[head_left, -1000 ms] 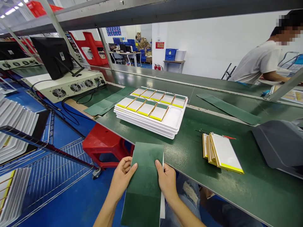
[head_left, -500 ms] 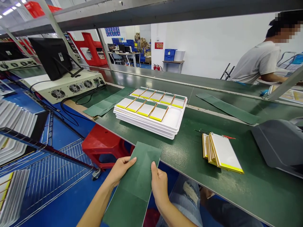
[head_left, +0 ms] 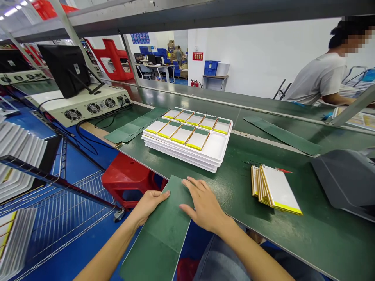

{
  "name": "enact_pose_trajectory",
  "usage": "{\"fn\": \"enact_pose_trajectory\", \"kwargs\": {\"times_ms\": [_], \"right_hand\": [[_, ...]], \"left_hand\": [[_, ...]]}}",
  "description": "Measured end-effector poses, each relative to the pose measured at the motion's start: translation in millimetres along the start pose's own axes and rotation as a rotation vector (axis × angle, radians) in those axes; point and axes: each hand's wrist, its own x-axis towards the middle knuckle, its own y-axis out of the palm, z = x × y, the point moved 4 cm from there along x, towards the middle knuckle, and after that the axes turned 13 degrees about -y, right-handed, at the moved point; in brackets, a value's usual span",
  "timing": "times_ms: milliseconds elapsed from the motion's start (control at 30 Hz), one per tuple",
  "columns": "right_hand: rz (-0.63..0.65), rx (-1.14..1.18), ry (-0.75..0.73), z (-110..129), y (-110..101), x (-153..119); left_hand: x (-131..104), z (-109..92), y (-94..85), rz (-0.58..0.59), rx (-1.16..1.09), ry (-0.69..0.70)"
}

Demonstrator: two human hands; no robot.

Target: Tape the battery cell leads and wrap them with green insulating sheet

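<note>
A long strip of green sheet point(head_left: 164, 230) stretches from the table's front edge down towards my lap. My left hand point(head_left: 150, 205) pinches its left edge, thumb on top and fingers underneath. Across its upper right corner lies my right hand point(head_left: 202, 203), open with fingers spread and thumb apart. Beyond the strip is a stack of white trays point(head_left: 183, 155); the top one carries two rows of flat white battery packs point(head_left: 181, 135) with yellow edges. To the right, a leaning pile of similar battery packs point(head_left: 277, 189) with thin wires rests on the green table.
More green strips point(head_left: 134, 127) lie left of the trays, and another strip point(head_left: 283, 134) lies behind. A dark grey machine point(head_left: 345, 181) stands at right. A red stool point(head_left: 129, 179) and wire rack point(head_left: 79, 218) are at left. Someone in a grey shirt point(head_left: 318, 78) works opposite.
My right hand has let go of the strip's right edge, opened, and moved up onto its top corner. My left hand keeps its pinch; the strip has shifted slightly.
</note>
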Motion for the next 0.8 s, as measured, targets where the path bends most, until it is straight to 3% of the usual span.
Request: {"fn": "enact_pose_trajectory", "kwargs": {"times_ms": [100, 200, 300, 367, 433, 533, 667, 800], "right_hand": [[0.111, -0.007, 0.035, -11, 12, 11], [0.094, 0.012, 0.048, -14, 14, 8], [-0.063, 0.079, 0.038, -7, 9, -10], [-0.234, 0.162, 0.13, -2, 9, -33], [-0.342, 0.298, 0.361, 1, 20, -62], [-0.354, 0.718, 0.683, 7, 57, -90], [-0.464, 1.305, 0.718, 23, 91, -78], [-0.398, 1.337, 0.815, 34, 98, -59]], "left_hand": [[-6, 3, 0.9, 0.057, -0.025, -0.025], [-18, 15, 2.2, 0.113, -0.05, -0.032], [-31, 39, -0.3, 0.127, -0.074, -0.042], [-38, 57, -4.7, 0.112, -0.092, -0.061], [-44, 72, -10.1, 0.087, -0.104, -0.083], [-51, 86, -16.2, 0.064, -0.085, -0.111], [-62, 93, -19.6, 0.009, -0.037, -0.106], [-75, 101, -20.2, -0.084, 0.006, -0.048]]}}
